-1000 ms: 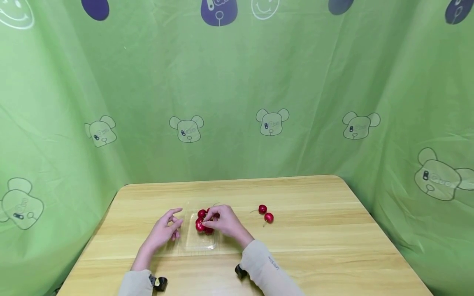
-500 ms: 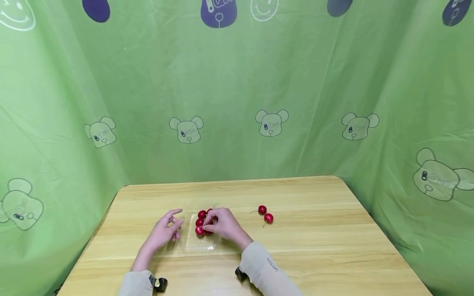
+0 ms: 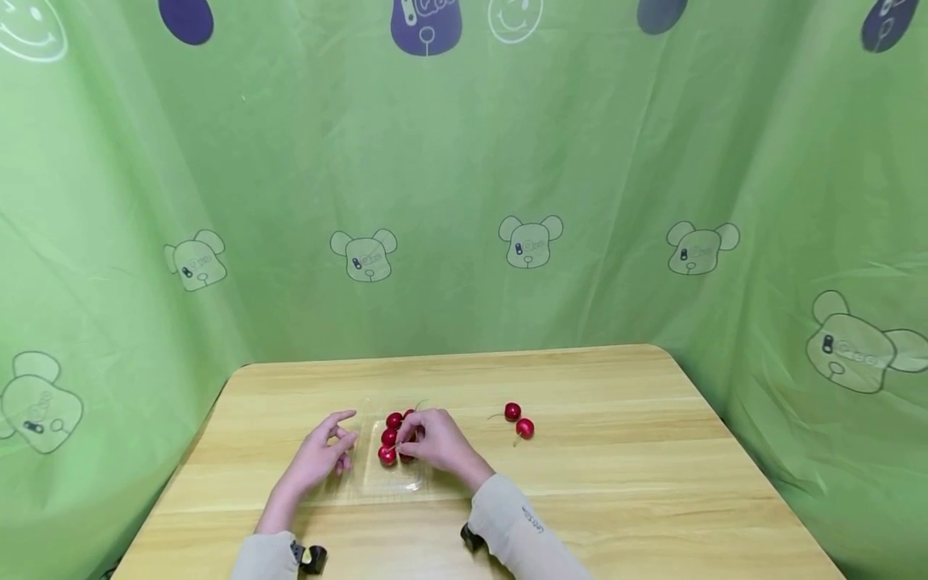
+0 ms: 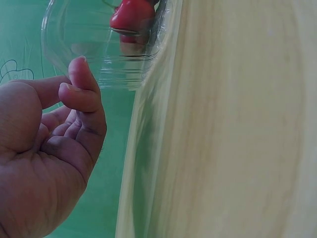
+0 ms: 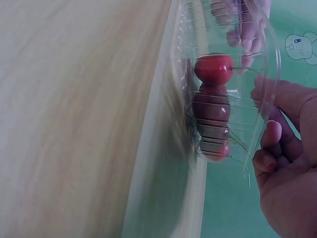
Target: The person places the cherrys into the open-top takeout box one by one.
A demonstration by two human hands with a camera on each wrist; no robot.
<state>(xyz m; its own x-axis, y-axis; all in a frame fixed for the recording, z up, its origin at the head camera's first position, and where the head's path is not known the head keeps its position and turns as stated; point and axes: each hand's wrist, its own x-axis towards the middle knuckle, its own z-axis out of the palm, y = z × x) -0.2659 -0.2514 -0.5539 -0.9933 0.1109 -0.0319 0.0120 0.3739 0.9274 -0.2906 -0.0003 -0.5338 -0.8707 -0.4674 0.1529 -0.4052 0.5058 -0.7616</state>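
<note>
1. Green cloth printed with bear faces hangs on three sides of a wooden bench (image 3: 616, 483), and the person works at its near left part.
2. Right hand (image 3: 435, 439) sits over the clear tray (image 3: 395, 479), fingers curled down among the cherries (image 3: 389, 439); it looks to be pinching one by the stem, though the head view is too small to be sure. The right wrist view shows the curled fingertips (image 5: 271, 144) just beside the tray's rim, with three or four cherries stacked against the plastic wall.
3. Left hand (image 3: 322, 455) rests on the bench just left of the tray, fingers loosely bent and holding nothing; in the left wrist view its fingertips (image 4: 81, 87) are near the tray wall but I cannot tell whether they touch it.
4. Further right, well apart from the tray, two loose cherries (image 3: 519, 420) lie on the bare bench, close together.
5. My reading: the step in hand is settling a cherry into the tray. I'd judge the next move calls for letting go of that one cleanly without rolling the others, then reaching right for the loose pair, while the left hand steadies the light tray.
</note>
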